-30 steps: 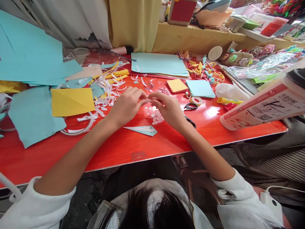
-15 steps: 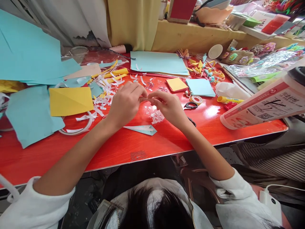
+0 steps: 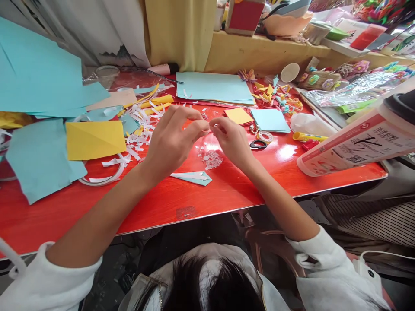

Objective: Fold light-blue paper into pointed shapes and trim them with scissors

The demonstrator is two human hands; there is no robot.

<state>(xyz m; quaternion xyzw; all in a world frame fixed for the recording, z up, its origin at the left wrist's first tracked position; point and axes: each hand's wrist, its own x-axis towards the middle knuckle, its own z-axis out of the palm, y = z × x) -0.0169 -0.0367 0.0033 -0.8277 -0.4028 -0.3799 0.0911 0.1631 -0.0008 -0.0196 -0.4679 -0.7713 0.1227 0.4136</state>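
1. Left hand (image 3: 173, 138), right hand (image 3: 231, 140): over the red table (image 3: 145, 209), tips nearly meeting, presumably for fine work; fingers curled, full closure and any held piece cannot be told.
2. White scraps (image 3: 213, 160): just nearer than the fingertips, likely for easy reach.
3. Folded blue paper (image 3: 200, 179): nearer still, apart from the scraps, probably leaving the hands room.

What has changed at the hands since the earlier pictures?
The left hand and right hand have shifted slightly up the picture, and their meeting fingertips now sit farther right. Anything pinched there is too small to make out; no taking or letting go shows. The folded blue paper and white scraps stayed on the red table.
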